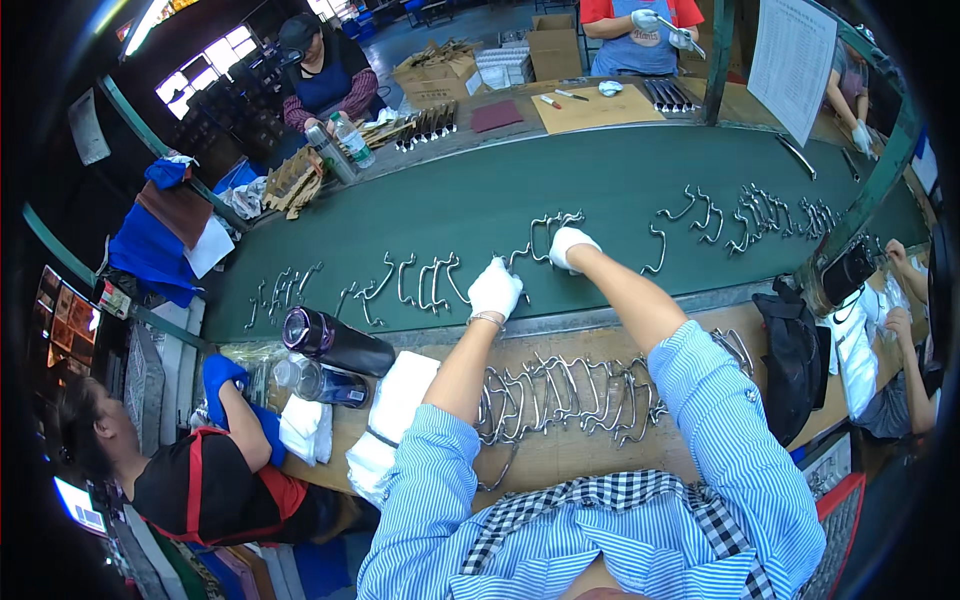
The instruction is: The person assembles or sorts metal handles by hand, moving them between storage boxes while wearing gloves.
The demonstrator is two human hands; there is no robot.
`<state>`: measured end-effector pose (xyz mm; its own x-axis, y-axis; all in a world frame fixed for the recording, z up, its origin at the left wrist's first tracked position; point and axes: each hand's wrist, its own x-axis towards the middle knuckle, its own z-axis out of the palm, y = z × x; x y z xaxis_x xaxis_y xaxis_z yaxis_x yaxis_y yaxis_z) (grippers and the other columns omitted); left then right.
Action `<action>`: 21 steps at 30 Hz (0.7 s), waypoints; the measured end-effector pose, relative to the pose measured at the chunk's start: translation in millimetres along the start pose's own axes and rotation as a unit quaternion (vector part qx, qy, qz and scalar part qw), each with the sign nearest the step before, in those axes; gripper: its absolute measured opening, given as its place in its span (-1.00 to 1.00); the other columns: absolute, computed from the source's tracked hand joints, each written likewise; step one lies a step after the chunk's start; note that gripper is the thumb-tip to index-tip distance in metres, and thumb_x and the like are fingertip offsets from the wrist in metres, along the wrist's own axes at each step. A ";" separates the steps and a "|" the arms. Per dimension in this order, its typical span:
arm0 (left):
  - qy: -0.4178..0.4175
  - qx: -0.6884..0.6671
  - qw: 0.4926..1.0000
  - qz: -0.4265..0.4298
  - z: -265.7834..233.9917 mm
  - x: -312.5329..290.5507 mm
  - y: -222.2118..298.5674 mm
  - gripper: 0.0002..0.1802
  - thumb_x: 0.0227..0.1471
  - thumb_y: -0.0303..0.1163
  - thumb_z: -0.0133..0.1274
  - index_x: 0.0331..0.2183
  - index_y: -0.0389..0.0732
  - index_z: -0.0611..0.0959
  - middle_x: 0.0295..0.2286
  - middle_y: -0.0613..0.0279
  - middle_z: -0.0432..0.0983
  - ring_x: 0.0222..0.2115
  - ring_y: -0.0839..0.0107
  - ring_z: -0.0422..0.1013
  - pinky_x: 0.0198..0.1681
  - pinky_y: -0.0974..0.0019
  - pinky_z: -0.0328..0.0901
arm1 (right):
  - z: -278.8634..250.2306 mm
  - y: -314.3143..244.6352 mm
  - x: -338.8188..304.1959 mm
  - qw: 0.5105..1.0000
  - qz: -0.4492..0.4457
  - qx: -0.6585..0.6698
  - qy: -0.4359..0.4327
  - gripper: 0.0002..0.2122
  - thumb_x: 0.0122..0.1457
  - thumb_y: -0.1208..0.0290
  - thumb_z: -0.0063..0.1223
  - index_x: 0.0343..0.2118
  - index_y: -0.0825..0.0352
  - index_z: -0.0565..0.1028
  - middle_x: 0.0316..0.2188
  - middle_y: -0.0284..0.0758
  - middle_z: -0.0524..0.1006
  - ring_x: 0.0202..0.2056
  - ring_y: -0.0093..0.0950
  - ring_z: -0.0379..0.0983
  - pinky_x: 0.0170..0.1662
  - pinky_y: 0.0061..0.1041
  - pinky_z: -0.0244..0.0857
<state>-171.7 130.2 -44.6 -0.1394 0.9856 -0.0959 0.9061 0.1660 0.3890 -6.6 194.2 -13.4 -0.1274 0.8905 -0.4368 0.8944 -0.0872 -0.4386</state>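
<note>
Head view: I've got bent bright-metal rods point(558, 219) on the green belt point(400, 210), bunched between and just ahead of my two gloved hands. Left hand point(495, 290) is down at the near side of the bunch; right hand point(573, 248) sits just right of it, at the rods. Both gloves show me mostly their backs. Fingers look curled, but I can't tell whether either set is clamped on a rod or just resting there.

Handling, my read: stiff, fairly light one at a time, no give. Polished finish is likely slick through cloth gloves and easy to scratch; not fragile otherwise. Hooked ends could snag neighbours. I'd pinch the straight middle of a single rod, clear of the bends.

Orientation: long axis of the bunched rods runs mostly across the belt, near edge to far edge, far ends kinked off to the right. Can't trace the near ends past the gloves. The bench pile point(560, 390), nearer my body, lies roughly the same way, overlapping.
</note>
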 end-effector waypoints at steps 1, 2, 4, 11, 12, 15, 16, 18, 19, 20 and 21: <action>0.003 -0.004 1.000 0.002 -0.6 0.0 2.3 -0.49 -0.01 -0.15 0.05 -0.02 -0.17 0.51 -0.15 0.02 0.55 -0.14 0.09 0.48 -0.10 0.11 0.35 | -6.2 0.6 0.1 1.000 0.003 0.000 0.002 -0.79 0.11 0.46 -0.12 -0.33 0.44 0.54 -0.35 -0.07 0.58 -0.37 -0.24 0.58 -0.35 -0.31 0.43; 0.006 -0.009 1.000 0.004 0.2 -0.6 4.9 -0.49 -0.01 -0.15 0.05 -0.03 -0.17 0.51 -0.15 0.01 0.54 -0.14 0.08 0.48 -0.10 0.11 0.35 | -9.4 4.3 3.2 0.999 -0.039 0.022 -0.014 -0.79 0.10 0.48 -0.16 -0.35 0.43 0.53 -0.40 -0.09 0.57 -0.39 -0.26 0.56 -0.39 -0.31 0.40; 0.000 -0.014 1.000 0.008 1.2 0.2 12.7 -0.50 -0.01 -0.15 0.05 -0.03 -0.17 0.52 -0.15 0.01 0.55 -0.14 0.08 0.48 -0.10 0.11 0.35 | -4.9 11.0 4.2 0.994 -0.077 0.071 0.012 -0.80 0.10 0.46 -0.21 -0.41 0.41 0.49 -0.46 -0.08 0.54 -0.45 -0.21 0.51 -0.43 -0.27 0.33; 0.014 0.001 1.000 0.013 6.4 -3.4 12.6 -0.61 -0.01 -0.19 0.04 -0.17 -0.24 0.54 -0.22 -0.03 0.57 -0.20 0.04 0.50 -0.15 0.09 0.37 | 25.1 9.3 -28.1 0.988 -0.088 -0.046 0.119 -0.73 0.13 0.49 -0.18 -0.15 0.37 0.48 -0.13 -0.05 0.52 -0.10 -0.10 0.47 -0.04 -0.26 0.36; 0.014 -0.003 1.000 0.012 9.2 -4.5 11.4 -0.61 -0.01 -0.19 0.04 -0.17 -0.24 0.54 -0.22 -0.03 0.57 -0.20 0.04 0.50 -0.15 0.09 0.37 | 24.5 11.6 -32.4 0.985 -0.105 -0.069 0.116 -0.77 0.12 0.52 -0.13 -0.17 0.42 0.46 -0.19 -0.05 0.54 -0.14 -0.17 0.52 -0.13 -0.29 0.42; 0.065 0.022 0.996 0.060 17.8 -13.5 9.1 -0.72 0.00 -0.30 -0.01 -0.25 -0.28 0.52 -0.29 -0.09 0.57 -0.24 0.00 0.51 -0.18 0.06 0.38 | 9.0 34.7 -42.1 0.980 -0.059 0.123 -0.145 -0.82 0.10 0.59 -0.09 -0.22 0.44 0.44 -0.29 -0.10 0.55 -0.26 -0.30 0.56 -0.27 -0.36 0.48; 0.082 0.011 0.994 0.069 18.2 -12.5 9.4 -0.75 0.00 -0.36 -0.04 -0.26 -0.29 0.51 -0.32 -0.11 0.57 -0.25 -0.02 0.51 -0.19 0.05 0.39 | 11.6 50.3 -46.7 0.938 -0.063 0.303 -0.158 -0.84 0.08 0.65 -0.06 -0.25 0.44 0.42 -0.37 -0.20 0.51 -0.39 -0.43 0.52 -0.39 -0.46 0.48; 0.068 -0.017 0.996 0.053 10.7 -13.3 11.6 -0.76 0.00 -0.43 -0.06 -0.24 -0.32 0.48 -0.33 -0.16 0.55 -0.28 -0.08 0.50 -0.20 0.01 0.39 | 13.2 69.5 -63.6 0.847 -0.084 0.491 -0.188 -0.84 0.09 0.70 -0.08 -0.25 0.44 0.43 -0.39 -0.20 0.52 -0.46 -0.41 0.48 -0.44 -0.46 0.45; 0.075 -0.062 0.993 0.059 11.2 -13.9 6.9 -0.77 -0.01 -0.50 -0.04 -0.24 -0.34 0.46 -0.38 -0.10 0.55 -0.40 -0.01 0.52 -0.28 0.07 0.42 | 16.5 74.9 -73.8 0.789 -0.094 0.572 -0.205 -0.83 0.09 0.70 -0.07 -0.24 0.43 0.43 -0.37 -0.21 0.52 -0.48 -0.43 0.47 -0.42 -0.48 0.44; -0.022 -0.312 0.950 -0.006 10.0 -16.4 5.6 -0.79 -0.01 -0.54 -0.03 -0.24 -0.34 0.46 -0.40 -0.04 0.53 -0.42 0.07 0.51 -0.30 0.14 0.43 | 19.0 77.7 -82.4 0.792 -0.091 0.568 -0.205 -0.83 0.09 0.70 -0.07 -0.24 0.43 0.43 -0.37 -0.21 0.52 -0.48 -0.43 0.47 -0.42 -0.48 0.44; -0.116 -0.537 0.833 -0.069 9.8 -19.7 5.0 -0.80 0.00 -0.59 -0.03 -0.25 -0.33 0.46 -0.42 0.02 0.52 -0.44 0.16 0.51 -0.32 0.21 0.45 | 22.5 79.9 -91.4 0.750 -0.106 0.622 -0.199 -0.84 0.10 0.68 -0.05 -0.24 0.42 0.43 -0.36 -0.21 0.53 -0.47 -0.45 0.47 -0.41 -0.49 0.43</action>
<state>-160.4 111.3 -49.8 -0.0183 0.9423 -0.3342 -0.0087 0.3341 0.9425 66.9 95.9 -26.2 -0.5500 0.7602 -0.3458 -0.2233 -0.5328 -0.8162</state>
